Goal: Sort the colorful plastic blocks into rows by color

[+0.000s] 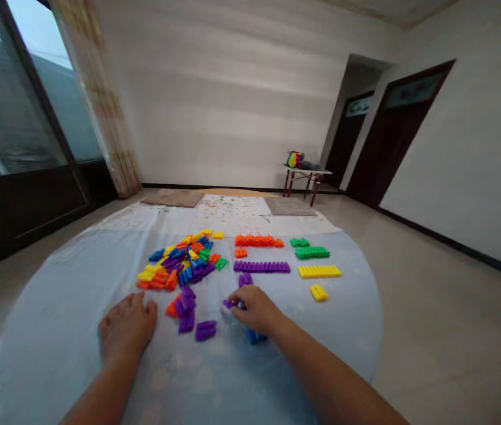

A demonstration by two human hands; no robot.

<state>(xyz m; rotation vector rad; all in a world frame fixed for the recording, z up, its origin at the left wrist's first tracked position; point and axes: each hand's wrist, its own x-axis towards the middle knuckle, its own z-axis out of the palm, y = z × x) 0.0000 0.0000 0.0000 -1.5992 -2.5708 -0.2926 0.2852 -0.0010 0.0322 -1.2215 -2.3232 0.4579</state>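
My right hand pinches a small purple toy block above the cloth-covered table. Just beyond its fingers lies another purple piece, and a blue block is partly covered by my wrist. On the left, my left hand lies on the cloth with its fingers loosely spread, holding nothing. Between the hands are a loose purple block and a small heap of purple blocks against an orange one. A mixed-colour pile of blocks spreads past my left hand.
Joined rows stand at the right: orange, purple, green and yellow. A small yellow piece lies nearer. The round table has a pale blue cloth. Behind it, a side table stands by the wall.
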